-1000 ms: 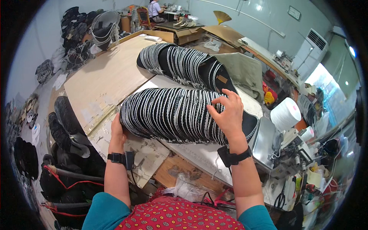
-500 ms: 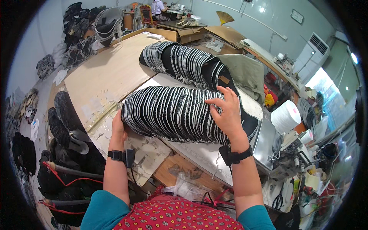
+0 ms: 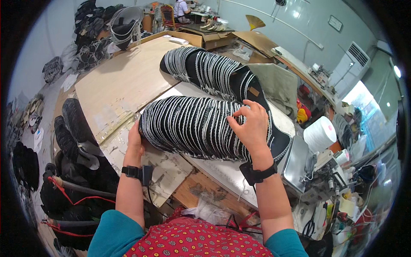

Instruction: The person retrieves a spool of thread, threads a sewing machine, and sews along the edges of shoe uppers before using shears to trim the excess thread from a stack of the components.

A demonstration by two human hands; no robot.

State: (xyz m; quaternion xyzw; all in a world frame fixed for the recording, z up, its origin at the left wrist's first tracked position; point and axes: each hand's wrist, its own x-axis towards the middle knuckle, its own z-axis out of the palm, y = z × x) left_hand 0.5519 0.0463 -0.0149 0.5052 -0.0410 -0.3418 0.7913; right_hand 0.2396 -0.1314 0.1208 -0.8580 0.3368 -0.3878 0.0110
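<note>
A long row of black fabric pieces [image 3: 192, 127] with white stitched edges lies in front of me, the pieces leaning closely one on another. My left hand [image 3: 135, 143] is cupped against the row's left end, with its fingers partly hidden behind it. Near the right end, my right hand [image 3: 252, 128] rests on top, thumb and fingertips drawn together at the white edges; exactly which piece they pinch cannot be made out. Behind lies a second row of similar pieces [image 3: 205, 68], with a small brown tag [image 3: 254, 91] on its right part.
A pale wooden board [image 3: 124, 81] extends to the back left. At the right stand a metal-topped box [image 3: 295, 160], a white thread cone [image 3: 320, 134] and a sewing machine [image 3: 327, 173]. Dark bundles [image 3: 79, 124] fill the left side. A person [image 3: 181, 10] sits far back.
My right thumb and fingers have closed together and shifted slightly left along the row. The left hand stays at the row's end. The whole view has shifted a little.
</note>
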